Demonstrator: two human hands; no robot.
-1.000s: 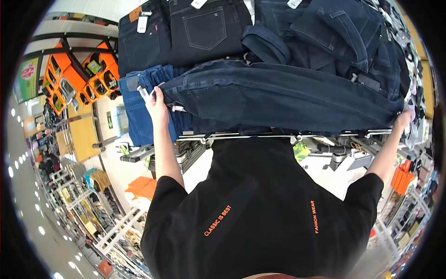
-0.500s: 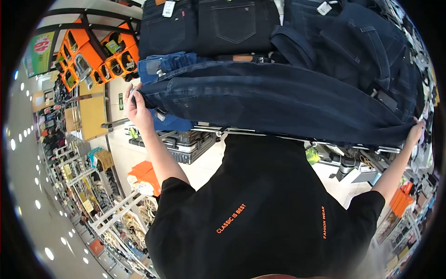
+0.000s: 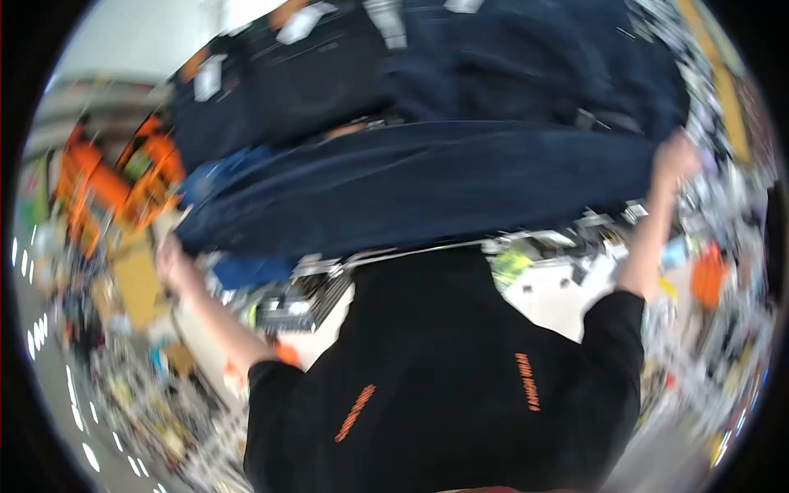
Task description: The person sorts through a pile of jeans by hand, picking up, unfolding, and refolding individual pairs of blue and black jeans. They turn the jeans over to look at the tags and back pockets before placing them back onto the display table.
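A pair of dark blue jeans point(image 3: 427, 185), folded lengthwise, is stretched out sideways in front of my chest. My left hand point(image 3: 175, 264) grips its left end, and my right hand point(image 3: 676, 160) is closed on the right end. The view is smeared by motion, so single fingers are hard to make out. Just beyond the held pair lie more dark jeans point(image 3: 526, 66), loosely heaped on the right. Folded black jeans point(image 3: 320, 74) with white tags sit at the back left. Part of a brighter blue denim piece point(image 3: 255, 271) shows below the left end.
Orange display holders point(image 3: 99, 177) hang at the left, near a yellow-brown panel point(image 3: 141, 279). Under the table edge stands a dark case point(image 3: 288, 308). Blurred racks of goods point(image 3: 156, 394) fill the lower left, and more shelves run along the right.
The view has turned and blurred. My right hand has risen with its end of the jeans, while my left hand sits lower and further left in view. Both keep their hold.
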